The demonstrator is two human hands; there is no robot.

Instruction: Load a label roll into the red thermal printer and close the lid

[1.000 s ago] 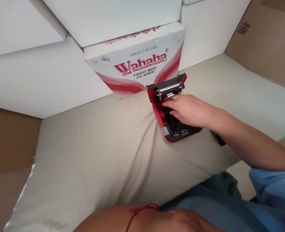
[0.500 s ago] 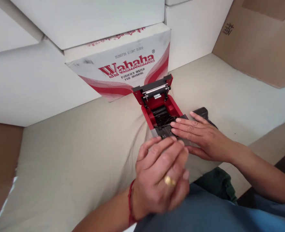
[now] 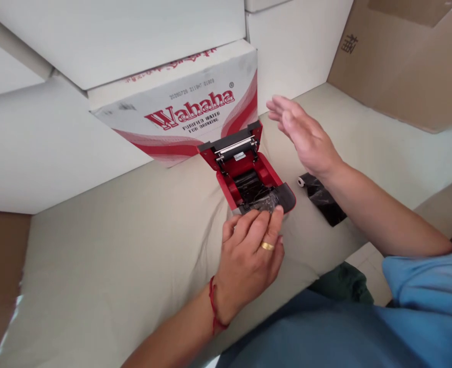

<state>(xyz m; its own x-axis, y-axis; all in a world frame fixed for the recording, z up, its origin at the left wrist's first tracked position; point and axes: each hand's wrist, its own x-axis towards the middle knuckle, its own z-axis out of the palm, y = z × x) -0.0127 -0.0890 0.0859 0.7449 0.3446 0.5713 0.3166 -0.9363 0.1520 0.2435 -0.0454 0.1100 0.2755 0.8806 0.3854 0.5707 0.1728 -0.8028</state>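
Note:
A small red and black label printer (image 3: 286, 198) lies on the cloth-covered surface with its lid (image 3: 229, 137) raised, showing a roller inside. Glossy black ribbon film (image 3: 262, 203) stretches from the printer's inside toward its near edge. My left hand (image 3: 251, 250), with a ring and a red string bracelet, is bent over that edge, its fingertips on the film; its grip underneath is partly hidden. My right hand (image 3: 306, 135) is raised to the right of the lid, open, touching nothing. Below my right forearm lies a black ribbon roll (image 3: 321, 199) with a white core end.
A Wahaha water carton (image 3: 187, 112) stands right behind the printer. White boxes (image 3: 65, 148) are stacked along the back. A brown cardboard box (image 3: 398, 66) stands at the back right, and another brown surface (image 3: 3, 266) borders the left. Beige cloth (image 3: 126, 245) covers the work surface.
My right hand has lifted off the printer's near end and moved up and right, uncovering the ribbon roll. My left hand has come down from its clenched position onto the film at the near edge.

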